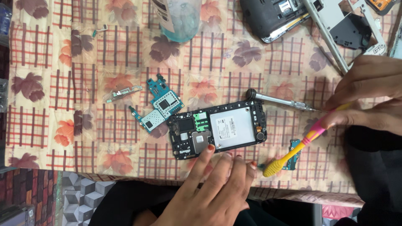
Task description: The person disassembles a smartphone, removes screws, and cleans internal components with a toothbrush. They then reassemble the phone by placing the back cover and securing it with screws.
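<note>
An opened phone body (217, 129), a flat black plastic frame with a pale metal plate and a small green part set in it, lies near the near edge of the worktop (50, 83), which is covered by a soft cloth printed with red grid lines and brown and orange flowers. The left hand (213, 188) comes up from that near edge; its fingers are spread, one red-nailed fingertip (210, 147) pressing on the frame's near rim. The right hand (368, 98), at the right edge and partly cut off, has its grip pinched on the pink and yellow handle of a toothbrush (293, 148), whose yellow head points to the near edge.

Beneath the brush head a small blue board piece (295, 146) is half hidden. A slim metal screwdriver (280, 100) lies just beyond the phone body. To its left a blue circuit board (161, 104) rests beside a thin metal strip (123, 93). At the far edge a clear bottle (178, 19), a dark phone shell (272, 19) and a grey frame (347, 29) are cut off.
</note>
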